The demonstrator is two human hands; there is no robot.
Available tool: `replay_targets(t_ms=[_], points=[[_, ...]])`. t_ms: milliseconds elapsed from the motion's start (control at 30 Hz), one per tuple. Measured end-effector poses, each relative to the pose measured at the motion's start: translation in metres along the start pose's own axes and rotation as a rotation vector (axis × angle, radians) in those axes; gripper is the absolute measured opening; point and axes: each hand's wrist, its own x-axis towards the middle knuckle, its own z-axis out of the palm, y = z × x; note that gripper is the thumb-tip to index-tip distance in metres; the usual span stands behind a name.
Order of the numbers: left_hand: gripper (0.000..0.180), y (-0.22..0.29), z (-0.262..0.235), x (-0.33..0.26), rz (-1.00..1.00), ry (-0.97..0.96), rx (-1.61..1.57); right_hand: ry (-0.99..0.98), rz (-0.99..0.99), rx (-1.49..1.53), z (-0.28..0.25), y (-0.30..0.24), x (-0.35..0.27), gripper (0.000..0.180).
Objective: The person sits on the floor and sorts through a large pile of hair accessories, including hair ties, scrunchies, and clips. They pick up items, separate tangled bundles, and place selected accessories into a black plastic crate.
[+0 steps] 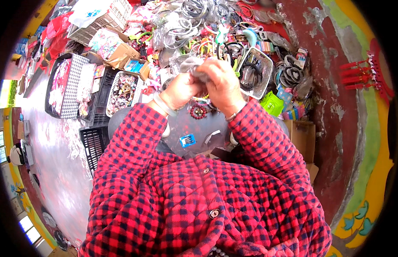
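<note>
Up in front of me, my left hand (pixel 180 91) and my right hand (pixel 224 88) are close together, fingers closed on a soft grey-white piece (pixel 191 65). It looks like cloth or thin wrap; its exact kind is blurred. My right hand's fingers cover part of it, and its upper end sticks out above my left hand. Just below my hands lies a ring of dark red beads (pixel 198 111). Beyond them spreads a heap of headbands and hair accessories (pixel 182 30), many in clear bags.
A white basket of hair ties (pixel 109 103) stands left, beside black crates (pixel 92 147). Another white basket (pixel 267 68) and a lime-green basket (pixel 272 104) sit right. A blue card (pixel 187 141) lies on the floor. Cardboard boxes (pixel 302 139) stand by the red wall (pixel 336 141).
</note>
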Motion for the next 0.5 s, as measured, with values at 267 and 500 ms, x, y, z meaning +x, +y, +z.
replay_targets(t_ms=[267, 500], points=[[0.032, 0.027, 0.003, -0.005, -0.049, -0.117, -0.090, 0.286, 0.560, 0.309, -0.003, 0.077, 0.001, 0.023], [0.031, 0.028, -0.008, -0.002, -0.092, -0.103, 0.008, 0.329, 0.495, 0.338, -0.019, 0.066, 0.008, 0.028]])
